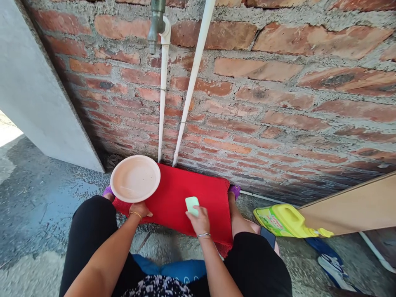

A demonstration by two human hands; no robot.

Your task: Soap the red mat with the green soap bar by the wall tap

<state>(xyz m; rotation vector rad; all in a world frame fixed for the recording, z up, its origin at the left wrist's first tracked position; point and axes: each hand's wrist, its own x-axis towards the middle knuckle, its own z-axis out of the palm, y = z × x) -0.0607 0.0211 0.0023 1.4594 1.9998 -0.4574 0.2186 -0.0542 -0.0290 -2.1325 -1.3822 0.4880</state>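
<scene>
The soap (191, 202) is over the red cloth (179, 185), which spreads flat between the knees. The right hand (201, 220) has it at 5 o'clock, fingers closed on its near end. From the soap, the bowl (135, 177) is at 10 o'clock and hides a corner of the cloth. The left hand (140, 209) is at the bowl's 6 o'clock edge, thumb out; I can't tell how far open its fingers are. The brick wall (278, 97) is at 12, the tap (157, 20) at 11. The yellow jug (283, 220) lies on the floor (55, 194) at 3.

daylight is soft, with the ground (8, 131) blown out at far left.
</scene>
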